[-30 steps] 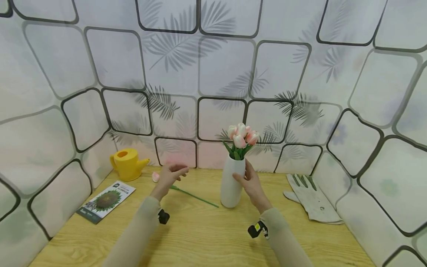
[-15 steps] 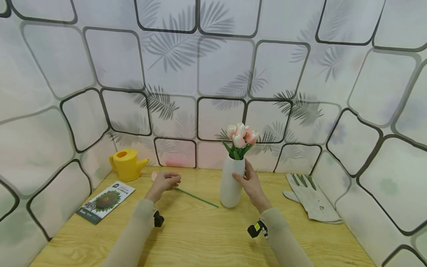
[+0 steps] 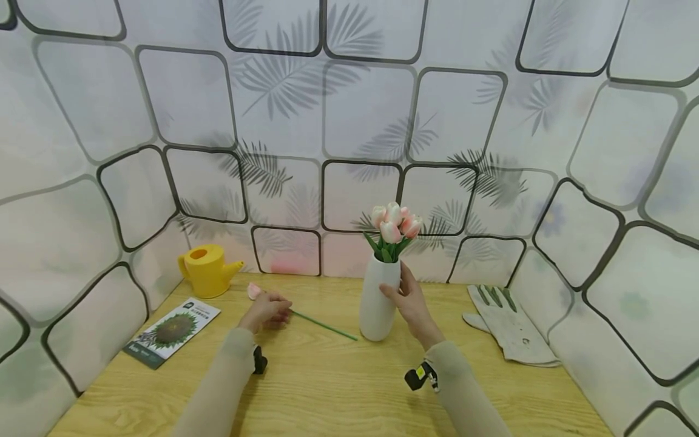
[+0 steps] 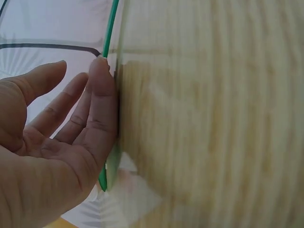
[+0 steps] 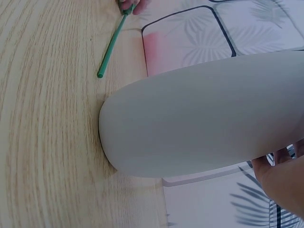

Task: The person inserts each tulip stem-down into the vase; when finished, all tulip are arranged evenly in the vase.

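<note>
A single tulip with a pale pink head (image 3: 253, 291) and a green stem (image 3: 324, 326) lies on the table. My left hand (image 3: 266, 311) is low over its upper stem, hiding part of it. In the left wrist view the thumb stands apart from the fingers, and the index fingertip is against or beside the stem (image 4: 111, 26). With my right hand (image 3: 412, 306) I hold a white vase (image 3: 377, 297) from its right side, fingers behind and thumb in front. The vase stands upright on the table, slightly tilted in view. Several pink and white tulips (image 3: 390, 230) fill its mouth.
A yellow watering can (image 3: 207, 273) stands at the back left. In front of it lies a seed packet (image 3: 173, 331) with a sunflower picture. Pale gardening gloves (image 3: 516, 331) lie at the right. Patterned cloth walls (image 3: 360, 109) enclose the wooden table (image 3: 327, 388) behind and at both sides.
My left hand has moved left and down onto the lying tulip's stem, its fingers lower than before. The right hand and the vase have stayed in place.
</note>
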A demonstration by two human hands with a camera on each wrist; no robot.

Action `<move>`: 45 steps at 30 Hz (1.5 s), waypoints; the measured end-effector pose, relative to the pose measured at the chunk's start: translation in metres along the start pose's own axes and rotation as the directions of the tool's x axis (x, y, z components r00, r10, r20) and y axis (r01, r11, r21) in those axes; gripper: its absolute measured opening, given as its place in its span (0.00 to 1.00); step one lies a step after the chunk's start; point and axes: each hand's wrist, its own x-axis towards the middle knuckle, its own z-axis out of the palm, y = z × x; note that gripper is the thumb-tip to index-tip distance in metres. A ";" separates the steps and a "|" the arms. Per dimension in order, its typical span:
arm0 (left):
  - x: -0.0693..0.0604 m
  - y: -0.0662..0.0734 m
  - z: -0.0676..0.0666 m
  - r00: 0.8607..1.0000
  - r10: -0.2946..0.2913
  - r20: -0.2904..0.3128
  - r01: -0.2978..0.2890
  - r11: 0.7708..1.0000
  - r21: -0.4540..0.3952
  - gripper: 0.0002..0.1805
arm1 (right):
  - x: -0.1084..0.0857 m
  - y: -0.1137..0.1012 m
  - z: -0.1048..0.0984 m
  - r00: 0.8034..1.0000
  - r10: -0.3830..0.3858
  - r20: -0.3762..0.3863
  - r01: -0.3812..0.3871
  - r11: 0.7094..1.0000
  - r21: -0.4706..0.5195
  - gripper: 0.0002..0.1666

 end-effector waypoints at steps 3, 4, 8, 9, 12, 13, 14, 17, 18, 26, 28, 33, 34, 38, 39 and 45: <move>0.003 -0.002 0.001 1.000 -0.023 -0.013 0.023 1.000 0.003 0.19 | 0.000 0.000 0.000 1.000 -0.005 -0.001 0.005 1.000 -0.003 0.49; 0.004 -0.002 0.001 0.999 -0.027 -0.020 0.027 1.000 0.004 0.19 | 0.000 0.000 0.000 1.000 -0.007 -0.001 0.007 1.000 -0.006 0.49; 0.009 -0.004 0.002 0.999 -0.030 -0.035 0.031 0.999 0.020 0.19 | 0.000 0.001 0.000 1.000 -0.005 -0.005 0.005 1.000 -0.007 0.49; 0.010 -0.004 0.002 0.999 -0.031 -0.042 0.032 0.999 0.027 0.19 | 0.000 0.001 -0.001 1.000 -0.003 -0.007 0.003 1.000 -0.008 0.49; 0.012 -0.005 0.002 0.998 -0.033 -0.061 0.037 0.998 0.060 0.19 | 0.000 0.001 -0.001 1.000 0.002 -0.008 -0.002 1.000 -0.005 0.49; 0.013 -0.005 0.002 0.997 -0.036 -0.066 0.041 0.997 0.073 0.18 | 0.000 0.002 0.000 1.000 0.002 -0.006 -0.002 1.000 -0.005 0.49; 0.014 -0.006 0.002 0.997 -0.040 -0.072 0.046 0.995 0.085 0.18 | 0.000 0.001 0.000 1.000 0.003 -0.006 -0.003 1.000 -0.003 0.49; 0.014 -0.006 0.001 0.995 -0.053 -0.080 0.061 0.993 0.102 0.16 | 0.001 0.001 0.000 1.000 0.003 -0.005 -0.003 1.000 0.000 0.49; 0.015 -0.007 0.001 0.995 -0.055 -0.080 0.063 0.993 0.102 0.15 | 0.001 0.001 0.000 1.000 0.001 -0.006 -0.001 1.000 0.001 0.49; 0.016 -0.010 0.001 0.997 0.004 -0.071 -0.001 0.999 0.043 0.13 | 0.001 0.001 0.000 1.000 -0.006 -0.009 0.006 1.000 0.000 0.48; 0.014 -0.010 0.001 0.997 0.018 -0.082 -0.015 0.999 0.038 0.14 | 0.001 0.001 0.000 1.000 0.000 -0.007 0.000 1.000 -0.002 0.48; 0.012 -0.010 -0.001 0.989 0.081 -0.120 -0.084 0.996 -0.015 0.14 | 0.001 0.002 0.000 1.000 0.009 -0.006 -0.009 1.000 -0.002 0.49; 0.012 -0.010 -0.001 0.987 0.096 -0.132 -0.100 0.995 -0.024 0.14 | 0.001 0.002 0.000 1.000 0.009 -0.006 -0.010 1.000 -0.002 0.49; 0.010 -0.005 -0.001 0.974 0.160 -0.160 -0.164 0.986 -0.018 0.15 | 0.001 0.001 0.000 1.000 0.011 -0.005 -0.011 1.000 0.000 0.49; 0.009 -0.004 -0.001 0.970 0.171 -0.172 -0.176 0.984 -0.013 0.16 | 0.001 0.001 0.000 1.000 0.011 -0.005 -0.011 1.000 -0.001 0.49; 0.005 0.002 0.003 0.932 0.226 -0.284 -0.242 0.970 -0.023 0.19 | 0.000 0.001 0.000 1.000 0.015 0.000 -0.015 1.000 -0.005 0.50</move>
